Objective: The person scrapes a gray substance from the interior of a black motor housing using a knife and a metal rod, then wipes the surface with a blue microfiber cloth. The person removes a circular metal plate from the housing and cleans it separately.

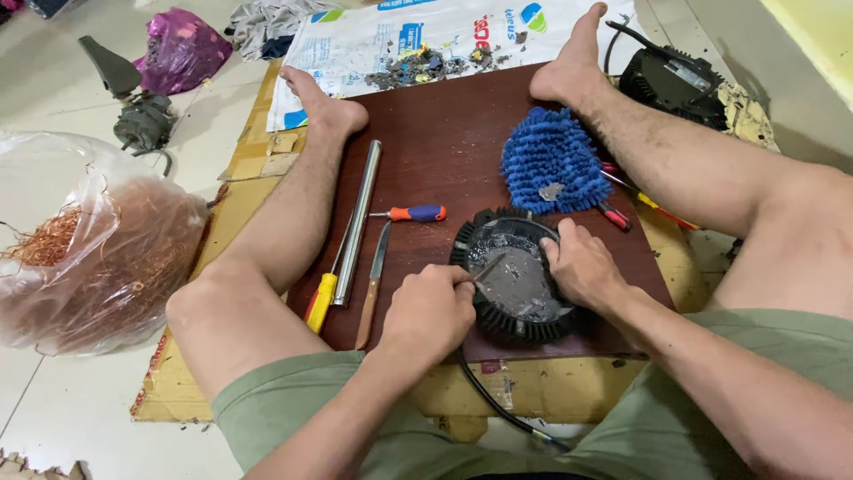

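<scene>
The fingers of the left hand are curled tight around the handle of a thin metal tool, whose blade points up and to the right into the grey, crusted inside of a round black finned housing. The fingers of the right hand are bent over the far right rim of that housing and press on it, gripping its edge. The housing lies on a dark brown board that serves as the table, at its near edge, between the person's bare legs; a black cable runs out from under it toward the lower edge of the view. Just left of the left hand lie a wooden-handled knife, a yellow-handled screwdriver and a long steel tube, side by side; an orange and blue screwdriver lies crosswise above the knife. Beyond the housing sits a blue shaggy cloth pad, with red-handled tools just to its right. The board rests on cardboard on the floor. Well to the left is a clear plastic bag of copper wire, and at the far right corner a second black housing.
</scene>
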